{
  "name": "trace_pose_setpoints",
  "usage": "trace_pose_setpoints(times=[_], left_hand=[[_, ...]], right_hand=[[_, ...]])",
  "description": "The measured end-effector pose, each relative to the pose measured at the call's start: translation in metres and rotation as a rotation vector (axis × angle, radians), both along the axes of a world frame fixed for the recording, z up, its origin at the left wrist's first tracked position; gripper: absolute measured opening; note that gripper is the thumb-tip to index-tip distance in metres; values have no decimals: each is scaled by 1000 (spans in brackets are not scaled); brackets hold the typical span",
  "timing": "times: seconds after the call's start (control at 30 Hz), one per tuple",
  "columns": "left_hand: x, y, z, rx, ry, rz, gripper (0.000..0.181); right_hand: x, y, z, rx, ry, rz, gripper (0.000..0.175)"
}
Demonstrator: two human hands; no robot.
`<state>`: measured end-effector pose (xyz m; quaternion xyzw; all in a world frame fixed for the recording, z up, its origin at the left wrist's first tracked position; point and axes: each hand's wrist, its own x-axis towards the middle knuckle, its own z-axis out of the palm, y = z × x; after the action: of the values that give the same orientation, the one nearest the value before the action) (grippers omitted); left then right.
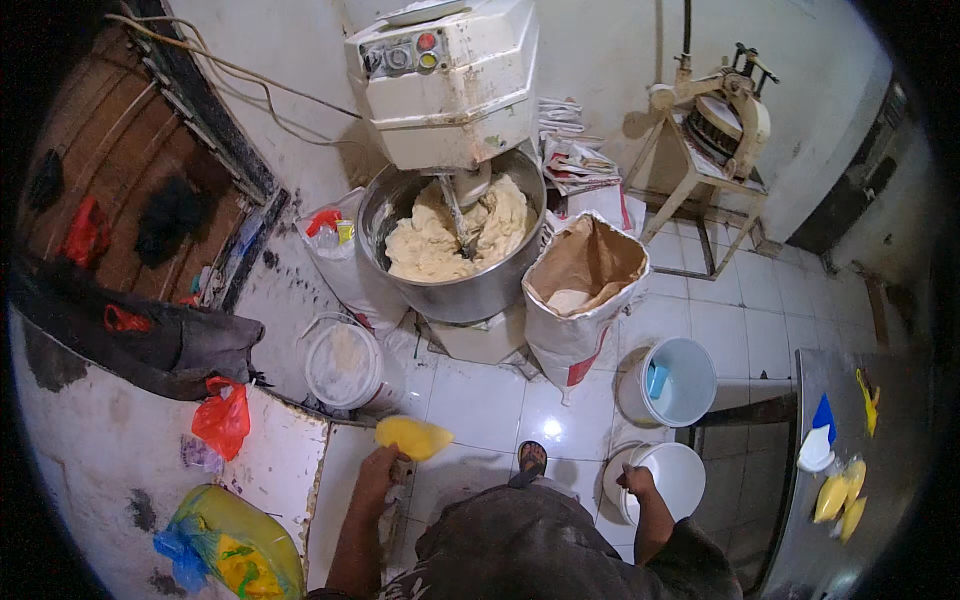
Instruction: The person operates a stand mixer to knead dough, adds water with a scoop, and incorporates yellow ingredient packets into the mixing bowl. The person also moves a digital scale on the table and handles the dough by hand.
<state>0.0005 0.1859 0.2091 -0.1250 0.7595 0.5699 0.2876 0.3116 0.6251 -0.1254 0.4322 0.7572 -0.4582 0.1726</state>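
My left hand (390, 460) grips one end of a yellow-filled plastic bag (416, 438), held over the floor near the low ledge. To the right, my right hand (637, 481) is closed at the rim of a white plastic bucket (679, 480); whether its fingers grip the rim or a handle is hard to tell. Pale dough (420, 240) fills much of the steel bowl (442, 296) of a spiral mixer (442, 105), around its metal hook. An open paper-lined sack (585, 277) with white powder inside stands right of the bowl.
A powder-dusted lidded bucket (343, 366) stands left; a bucket holding a blue item (667, 382) stands right. More yellow bags (831, 496) lie on the metal table (810, 450). A yellow jerrycan (247, 525) and red plastic bag (223, 418) are at lower left. A press (716, 127) stands behind.
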Motion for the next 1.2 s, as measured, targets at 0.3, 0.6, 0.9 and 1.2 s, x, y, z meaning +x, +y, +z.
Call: trace_pose_setpoints(times=[0.3, 0.6, 0.9, 1.2], left_hand=[[-112, 11, 52, 109, 188, 222, 34], [-257, 21, 91, 98, 187, 56, 33], [-346, 115, 47, 416, 95, -341, 29], [-364, 187, -43, 94, 279, -562, 34]], right_hand=[[-249, -37, 153, -166, 161, 297, 23], [-480, -173, 313, -947, 504, 555, 45], [-594, -216, 330, -1627, 859, -37, 92], [-627, -146, 298, -1419, 672, -549, 51]])
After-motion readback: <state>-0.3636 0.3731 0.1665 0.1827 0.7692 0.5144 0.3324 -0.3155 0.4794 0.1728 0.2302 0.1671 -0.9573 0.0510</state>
